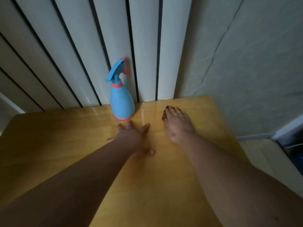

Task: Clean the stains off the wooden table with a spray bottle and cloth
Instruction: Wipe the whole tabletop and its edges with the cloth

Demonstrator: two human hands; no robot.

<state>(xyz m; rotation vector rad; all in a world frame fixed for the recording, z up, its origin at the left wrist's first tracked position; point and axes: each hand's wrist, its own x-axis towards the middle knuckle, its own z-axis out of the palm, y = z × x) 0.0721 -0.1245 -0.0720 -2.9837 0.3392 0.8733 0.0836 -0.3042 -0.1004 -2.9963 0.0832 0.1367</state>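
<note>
Where the wooden tabletop (65, 145) meets the ribbed white wall (65, 54), a blue spray bottle (122, 102) with pink trim stands upright, and neither hand touches it. Just in front of its base the left hand (134, 136) is spread wide, fingers straight, against the glossy wood, holding nothing. Further right, apart from it, the right hand (178, 126) presses flat with straight fingers on a dark brown cloth (164, 115), mostly hidden beneath it; only the cloth's left edge shows.

Mostly hidden under the right hand (177, 126), showing just a dark edge of cloth (164, 115). Blurred at the fingertips of the left hand (132, 135). Cropped along the near side of the table (49, 136).
</note>
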